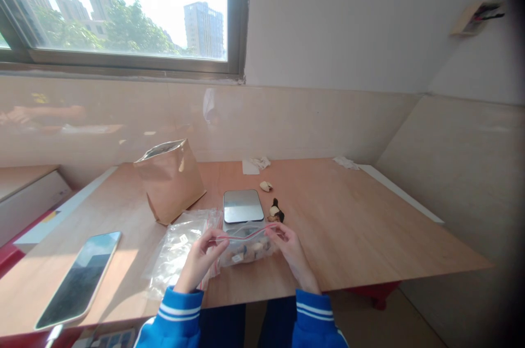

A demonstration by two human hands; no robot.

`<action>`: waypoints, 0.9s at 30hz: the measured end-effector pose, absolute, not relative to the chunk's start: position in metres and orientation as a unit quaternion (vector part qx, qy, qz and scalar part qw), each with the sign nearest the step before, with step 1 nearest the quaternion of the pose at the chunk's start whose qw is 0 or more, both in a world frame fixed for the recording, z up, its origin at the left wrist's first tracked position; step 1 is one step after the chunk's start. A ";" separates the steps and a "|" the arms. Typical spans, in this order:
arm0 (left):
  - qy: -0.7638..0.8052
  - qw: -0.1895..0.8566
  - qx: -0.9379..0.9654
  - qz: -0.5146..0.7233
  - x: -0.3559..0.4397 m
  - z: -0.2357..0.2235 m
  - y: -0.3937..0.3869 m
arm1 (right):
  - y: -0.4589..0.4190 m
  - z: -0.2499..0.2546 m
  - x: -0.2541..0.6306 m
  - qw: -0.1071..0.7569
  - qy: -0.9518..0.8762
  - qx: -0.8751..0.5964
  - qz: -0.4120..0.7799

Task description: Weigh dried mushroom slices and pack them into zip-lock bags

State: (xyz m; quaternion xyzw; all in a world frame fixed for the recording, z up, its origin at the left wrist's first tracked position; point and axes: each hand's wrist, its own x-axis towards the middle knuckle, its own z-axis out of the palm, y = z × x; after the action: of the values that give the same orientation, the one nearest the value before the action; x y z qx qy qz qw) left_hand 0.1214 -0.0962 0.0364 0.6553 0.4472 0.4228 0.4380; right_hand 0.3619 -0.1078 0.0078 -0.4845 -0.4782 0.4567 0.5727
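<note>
A clear zip bag (250, 254) with a red seal strip lies at the table's front edge, with several small pale and dark pieces inside. My left hand (204, 255) pinches the left end of its mouth, and my right hand (290, 247) grips the right end. Between them the mouth looks slightly parted. Just behind the bag is a digital scale (243, 206) with a bare metal plate. More clear zip bags (176, 249) lie flat by my left hand. Right of the scale sit a dark-and-cream lump (276, 211) and a pale shell-like piece (266, 186).
A brown paper bag (170, 181) stands upright and open-topped at the left rear. A smartphone (80, 279) lies at the left front. Crumpled white tissue (260, 162) rests near the wall, and another tissue (346, 162) farther right.
</note>
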 end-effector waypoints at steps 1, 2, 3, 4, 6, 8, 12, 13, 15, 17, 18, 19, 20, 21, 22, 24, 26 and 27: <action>0.449 0.433 0.657 0.424 0.121 0.035 -0.096 | -0.108 0.007 0.362 0.572 -0.478 -0.486 0.456; 0.453 0.426 0.656 0.428 0.121 0.034 -0.096 | -0.108 0.007 0.362 0.572 -0.477 -0.488 0.455; 0.458 0.420 0.651 0.436 0.122 0.033 -0.096 | -0.108 0.006 0.363 0.572 -0.476 -0.491 0.451; 0.462 0.415 0.646 0.444 0.122 0.033 -0.097 | -0.108 0.005 0.363 0.573 -0.475 -0.497 0.447; 0.470 0.410 0.636 0.454 0.123 0.033 -0.097 | -0.109 0.003 0.364 0.578 -0.468 -0.506 0.436; 0.474 0.411 0.634 0.452 0.123 0.035 -0.097 | -0.111 0.002 0.366 0.587 -0.467 -0.508 0.423; 0.478 0.412 0.633 0.448 0.123 0.040 -0.098 | -0.113 0.003 0.367 0.596 -0.488 -0.503 0.393; 0.479 0.411 0.632 0.450 0.122 0.041 -0.098 | -0.113 0.003 0.367 0.595 -0.492 -0.504 0.388; 0.481 0.406 0.632 0.453 0.122 0.043 -0.098 | -0.112 0.004 0.366 0.594 -0.496 -0.507 0.380; 0.484 0.401 0.632 0.453 0.122 0.043 -0.099 | -0.112 0.004 0.366 0.594 -0.499 -0.507 0.376; 0.485 0.400 0.632 0.453 0.122 0.043 -0.099 | -0.112 0.004 0.366 0.595 -0.499 -0.505 0.377; 0.488 0.400 0.629 0.454 0.122 0.042 -0.099 | -0.112 0.004 0.366 0.594 -0.498 -0.502 0.384; 0.488 0.402 0.626 0.456 0.122 0.041 -0.098 | -0.113 0.005 0.366 0.591 -0.498 -0.497 0.396; 0.487 0.407 0.622 0.460 0.123 0.039 -0.098 | -0.114 0.005 0.366 0.586 -0.496 -0.489 0.414; 0.482 0.415 0.618 0.462 0.124 0.038 -0.098 | -0.115 0.006 0.366 0.581 -0.495 -0.477 0.436; 0.464 0.437 0.614 0.465 0.126 0.035 -0.098 | -0.118 0.008 0.364 0.570 -0.491 -0.448 0.483; 0.445 0.454 0.616 0.465 0.128 0.034 -0.097 | -0.120 0.010 0.362 0.569 -0.483 -0.418 0.518; 0.441 0.457 0.617 0.465 0.129 0.033 -0.097 | -0.121 0.010 0.361 0.571 -0.479 -0.407 0.527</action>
State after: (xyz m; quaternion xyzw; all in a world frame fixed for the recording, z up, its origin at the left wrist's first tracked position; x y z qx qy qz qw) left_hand 0.1294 -0.0974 0.0333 0.6173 0.4405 0.4650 0.4567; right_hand 0.3612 -0.1208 0.0105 -0.4074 -0.4794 0.5272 0.5711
